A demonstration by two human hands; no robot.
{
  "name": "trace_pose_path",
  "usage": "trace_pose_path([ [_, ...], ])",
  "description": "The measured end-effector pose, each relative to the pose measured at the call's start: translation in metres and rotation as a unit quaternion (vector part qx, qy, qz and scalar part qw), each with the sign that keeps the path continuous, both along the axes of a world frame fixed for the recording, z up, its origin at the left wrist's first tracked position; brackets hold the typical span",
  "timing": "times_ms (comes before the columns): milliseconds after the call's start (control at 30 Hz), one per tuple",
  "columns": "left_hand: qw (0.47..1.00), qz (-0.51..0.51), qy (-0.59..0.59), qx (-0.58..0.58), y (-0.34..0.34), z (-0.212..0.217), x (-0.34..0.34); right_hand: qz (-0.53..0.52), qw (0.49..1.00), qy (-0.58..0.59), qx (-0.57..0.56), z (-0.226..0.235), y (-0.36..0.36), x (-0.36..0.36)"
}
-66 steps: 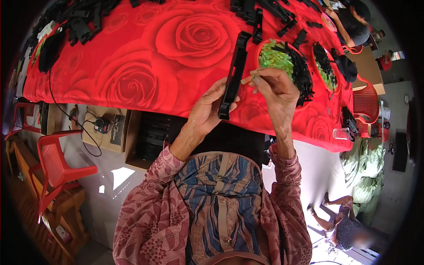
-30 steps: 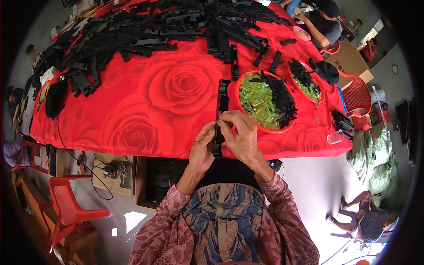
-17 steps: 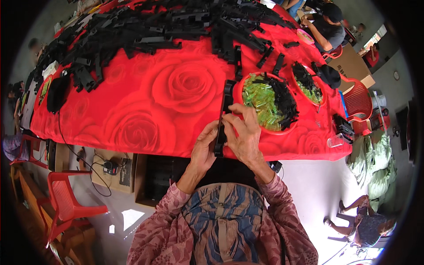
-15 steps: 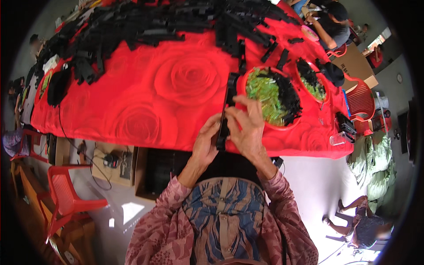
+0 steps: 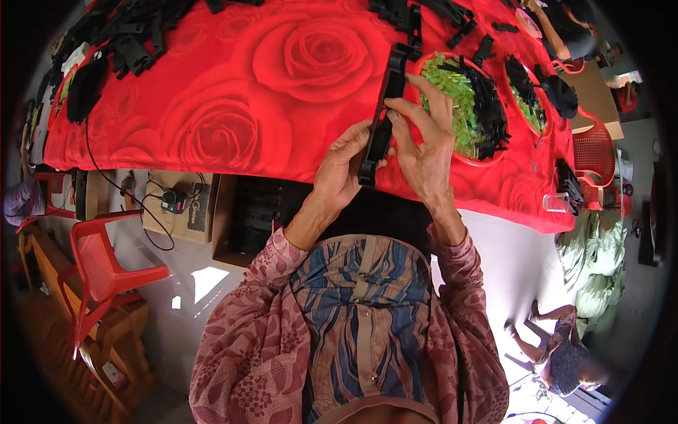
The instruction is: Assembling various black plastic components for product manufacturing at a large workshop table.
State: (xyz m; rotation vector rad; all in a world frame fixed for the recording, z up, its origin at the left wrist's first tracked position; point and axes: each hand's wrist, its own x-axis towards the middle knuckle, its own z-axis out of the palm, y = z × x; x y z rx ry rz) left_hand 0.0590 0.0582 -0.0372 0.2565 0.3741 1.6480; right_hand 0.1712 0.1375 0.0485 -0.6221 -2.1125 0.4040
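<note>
A long, narrow black plastic part (image 5: 381,120) with notched ends slants above the near edge of the red table. My left hand (image 5: 342,169) is closed around its lower left side. From the right, my right hand (image 5: 428,141) has its bent fingertips on the part's right edge; any small piece between them is hidden. Just beyond the right hand stands a round red bowl (image 5: 474,162) holding translucent green pieces (image 5: 452,92) and thin black strips (image 5: 489,106). Another black part (image 5: 414,32) lies past the far end of the held one.
The rose-patterned red tablecloth (image 5: 212,127) carries black parts (image 5: 131,53) at far left. A second bowl (image 5: 540,131) and a clear container (image 5: 556,203) are at right. A red chair (image 5: 106,272) and an open carton (image 5: 224,233) stand below at left. Another person (image 5: 565,32) sits far right.
The view has shifted, so the table sits higher in the picture. The black part leans further right at its far end. Both hands stay on it, my right fingers slightly changed in pose.
</note>
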Motion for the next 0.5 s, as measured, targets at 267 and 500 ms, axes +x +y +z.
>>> trace_pose_path([
  [267, 1.000, 0.002, -0.001, 0.002, -0.0019, -0.0002, -0.0002, 0.007, 1.000, 0.010, 0.013, -0.0006, 0.0006, -0.0001],
  [500, 1.000, 0.004, -0.019, -0.002, 0.0004, -0.0029, -0.0021, -0.007, 0.999, 0.013, 0.046, 0.0032, -0.0042, -0.0033],
])
